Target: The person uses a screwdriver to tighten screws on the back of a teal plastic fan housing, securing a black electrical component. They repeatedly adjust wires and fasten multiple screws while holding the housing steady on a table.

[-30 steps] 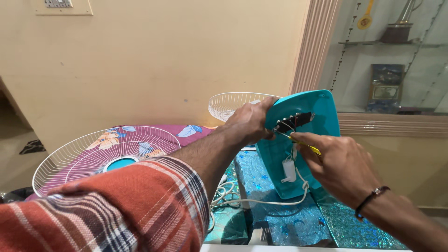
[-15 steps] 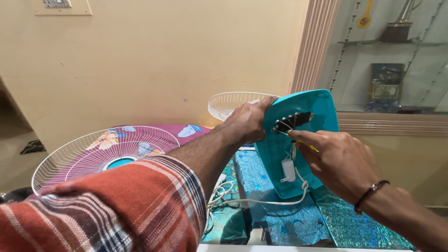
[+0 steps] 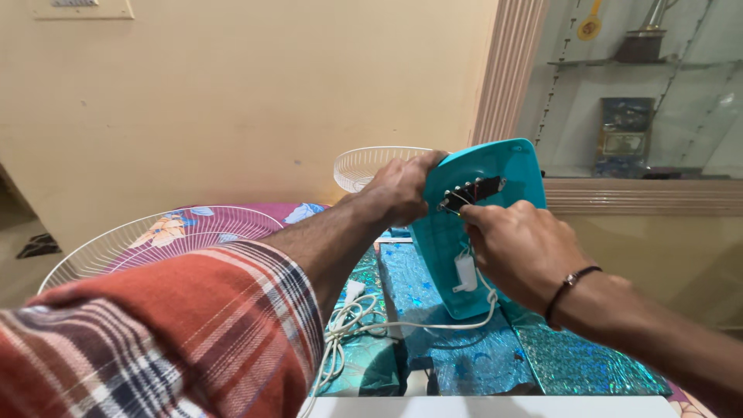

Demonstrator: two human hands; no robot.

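Behind right hand [image 3: 520, 254], tool hidden; teal housing [image 3: 495, 166] gripped.

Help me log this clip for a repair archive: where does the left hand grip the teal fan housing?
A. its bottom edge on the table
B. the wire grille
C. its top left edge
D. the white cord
C: the left hand wraps the upper left edge of the upright teal fan housing, while the right hand works at its open face.
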